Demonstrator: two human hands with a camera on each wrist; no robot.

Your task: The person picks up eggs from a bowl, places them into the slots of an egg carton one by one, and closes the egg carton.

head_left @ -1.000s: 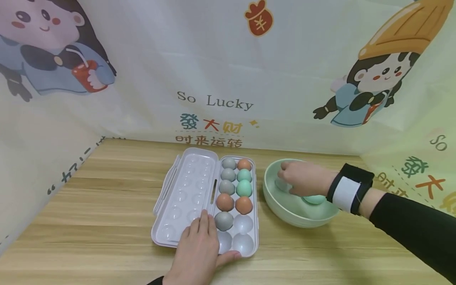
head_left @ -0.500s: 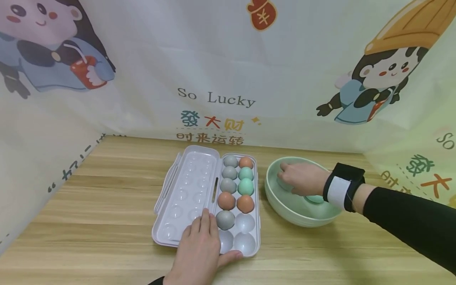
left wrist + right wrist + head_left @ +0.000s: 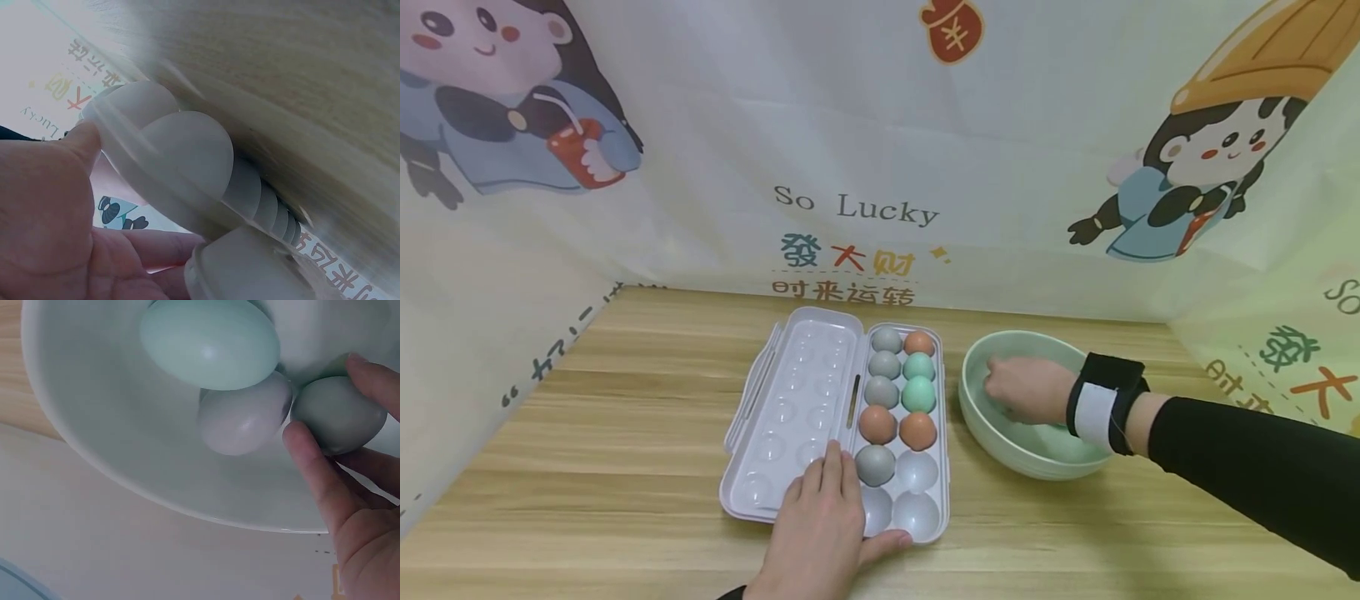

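Note:
My left hand (image 3: 820,521) rests on the near end of an open pale plastic egg carton (image 3: 943,467). Its fingers lie straight along the hinge side, with the thumb at the near edge; the left wrist view shows this edge and the rounded cup undersides (image 3: 187,153). Inside a light green bowl (image 3: 992,442), my right hand (image 3: 1030,389) has thumb and fingers round a grey egg (image 3: 340,415). Touching or very near that egg is a paler grey egg (image 3: 240,422), beside a mint-green egg (image 3: 209,340). From the head view, the hand hides most of the bowl's contents.
Grey eggs (image 3: 876,464), brown eggs (image 3: 877,424) and mint-green eggs (image 3: 918,393) sit in the carton's cups. Three near cups are bare. The carton lid (image 3: 797,392) lies open leftward on the wooden table (image 3: 625,467). A printed cloth (image 3: 700,167) stands behind.
My right hand has lowered deeper into the bowl and shifted slightly, with its fingers now less visible from above. My left hand and the carton stay where they were; the head view tilted slightly.

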